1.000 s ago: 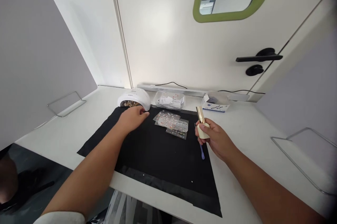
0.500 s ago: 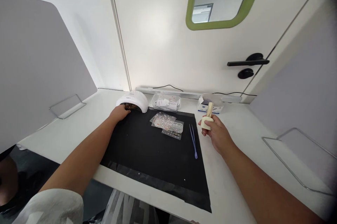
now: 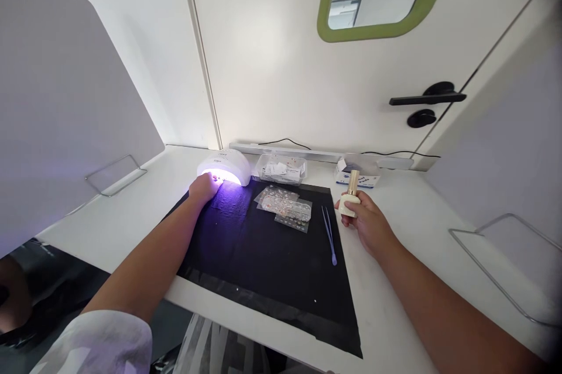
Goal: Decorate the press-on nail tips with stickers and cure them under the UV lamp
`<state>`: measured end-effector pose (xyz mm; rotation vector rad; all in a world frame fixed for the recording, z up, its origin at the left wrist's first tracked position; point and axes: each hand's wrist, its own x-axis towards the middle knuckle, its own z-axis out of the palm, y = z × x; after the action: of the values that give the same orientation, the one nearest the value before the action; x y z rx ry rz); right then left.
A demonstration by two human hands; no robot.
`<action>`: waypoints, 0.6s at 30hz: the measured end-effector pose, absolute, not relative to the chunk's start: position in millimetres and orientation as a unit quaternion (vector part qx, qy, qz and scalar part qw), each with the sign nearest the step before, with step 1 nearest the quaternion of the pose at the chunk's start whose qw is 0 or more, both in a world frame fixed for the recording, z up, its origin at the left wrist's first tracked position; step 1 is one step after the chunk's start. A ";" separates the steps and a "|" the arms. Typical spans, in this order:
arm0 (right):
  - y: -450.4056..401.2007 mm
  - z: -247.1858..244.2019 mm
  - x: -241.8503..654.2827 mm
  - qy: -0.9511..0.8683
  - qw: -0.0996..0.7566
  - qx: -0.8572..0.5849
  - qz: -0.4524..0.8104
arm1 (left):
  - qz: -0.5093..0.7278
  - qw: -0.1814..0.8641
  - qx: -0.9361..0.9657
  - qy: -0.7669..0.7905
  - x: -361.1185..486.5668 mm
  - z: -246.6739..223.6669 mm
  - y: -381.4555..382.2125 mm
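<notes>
My right hand (image 3: 366, 219) is closed around a cream nail polish bottle (image 3: 349, 205) with a gold cap, held upright at the right edge of the black mat (image 3: 263, 263). On the left, my left hand (image 3: 205, 187) reaches into the mouth of a white nail lamp (image 3: 226, 160), which glows purple. Its fingertips are washed out by the light, so their pose is unclear. Several clear nail sticker sheets (image 3: 285, 207) overlap on the mat. Purple tweezers (image 3: 330, 239) lie to their right, near the bottle.
Behind the mat stand a clear plastic tub (image 3: 281, 170) of packets and a small open box (image 3: 357, 178). Wire stands (image 3: 116, 175) rise at the left and another wire loop (image 3: 483, 268) at the right. A door with a black handle (image 3: 428, 98) faces me.
The nail lamp has switched from dark to glowing purple, casting light on the mat. My left hand stays at its mouth; my right hand still holds the bottle. The view has shifted slightly.
</notes>
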<state>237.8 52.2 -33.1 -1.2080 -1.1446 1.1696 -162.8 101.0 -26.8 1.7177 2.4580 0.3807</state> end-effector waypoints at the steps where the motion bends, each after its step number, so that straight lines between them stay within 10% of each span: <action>1: 53.1 -34.4 238.6 -0.478 0.526 -0.506 0.488 | 0.126 0.060 0.568 0.811 -162.5 -26.6 100.1; 18: 58.1 -41.1 239.9 -0.479 0.536 -0.490 0.492 | 0.080 0.060 0.566 0.818 -245.9 -15.7 -6.4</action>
<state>239.9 58.1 -41.1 -1.1675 -1.1413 1.1727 -245.9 -6.4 -15.7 1.7136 2.4776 0.2412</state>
